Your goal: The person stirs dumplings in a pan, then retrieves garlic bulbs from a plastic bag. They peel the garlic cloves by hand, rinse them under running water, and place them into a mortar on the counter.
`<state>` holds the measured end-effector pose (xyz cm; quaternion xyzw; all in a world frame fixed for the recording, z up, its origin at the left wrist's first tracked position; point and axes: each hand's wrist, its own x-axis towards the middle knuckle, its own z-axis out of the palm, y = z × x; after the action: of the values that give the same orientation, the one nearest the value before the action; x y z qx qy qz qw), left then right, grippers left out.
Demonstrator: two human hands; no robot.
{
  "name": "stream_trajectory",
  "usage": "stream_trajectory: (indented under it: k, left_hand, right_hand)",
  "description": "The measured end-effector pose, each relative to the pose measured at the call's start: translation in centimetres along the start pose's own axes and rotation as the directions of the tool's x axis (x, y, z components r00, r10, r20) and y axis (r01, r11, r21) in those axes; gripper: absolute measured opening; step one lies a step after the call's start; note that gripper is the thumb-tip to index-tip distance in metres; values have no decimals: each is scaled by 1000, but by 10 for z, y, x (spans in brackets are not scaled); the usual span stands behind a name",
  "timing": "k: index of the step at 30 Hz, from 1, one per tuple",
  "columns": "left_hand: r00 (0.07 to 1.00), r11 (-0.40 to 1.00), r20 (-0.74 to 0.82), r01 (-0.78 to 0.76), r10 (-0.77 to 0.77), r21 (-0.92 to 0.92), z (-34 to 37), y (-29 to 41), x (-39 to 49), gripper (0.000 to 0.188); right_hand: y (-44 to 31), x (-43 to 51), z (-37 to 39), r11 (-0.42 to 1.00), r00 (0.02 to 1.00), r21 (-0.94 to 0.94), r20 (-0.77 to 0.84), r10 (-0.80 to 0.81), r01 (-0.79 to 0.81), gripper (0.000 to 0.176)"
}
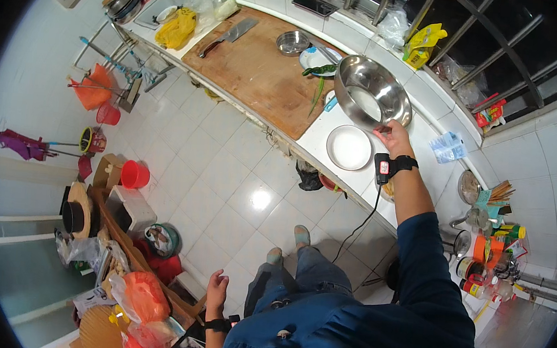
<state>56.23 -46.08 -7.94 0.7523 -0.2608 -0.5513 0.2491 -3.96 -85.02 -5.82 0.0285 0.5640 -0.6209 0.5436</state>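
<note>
My right hand [393, 138] grips the near rim of a large stainless steel bowl [397, 92], which leans with its mouth tilted; something white lies in its bottom. Just below it on the white counter stands a round bowl [349, 147], white inside. To the left, on the wooden cutting board [256, 84], are a cleaver [238, 29], a round metal tin [292, 43], and long green peppers [322, 70] at the edge of a patterned plate [313, 58]. My left hand [217, 289] hangs low over the floor, away from the counter, with nothing visible in it.
A yellow plastic bag [177, 28] lies beside the sink [156, 12]. A phone [314, 5] rests on the ledge under the window bars. Bottles [472, 269] and jars crowd the counter at right. A cable hangs from my right wrist. A red bucket [135, 174] stands on the floor.
</note>
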Motion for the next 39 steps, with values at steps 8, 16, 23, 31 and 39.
stream_trajectory:
  k: [8, 16, 23, 31, 39]
  left_hand:
    - [995, 994, 11, -101, 101, 45, 12, 26, 15, 38]
    - [990, 988, -54, -128, 132, 85, 17, 21, -3, 37]
    - [972, 987, -183, -137, 150, 84, 25, -2, -21, 35]
    - [976, 999, -217, -39, 32, -27, 23, -17, -47, 36]
    - [952, 983, -299, 16, -71, -182, 12, -61, -57, 37]
  right_hand:
    - [-8, -1, 9, 991, 991, -17, -10, -131, 131, 55]
    - [12, 48, -19, 650, 781, -435, 395, -484, 623, 20]
    - [-15, 126, -29, 887, 845, -329, 522, -114, 323, 22]
    - [-30, 107, -41, 268, 700, -647, 675, -234, 713, 57]
    - [-25, 37, -12, -82, 754, -822, 552, -356, 563, 77]
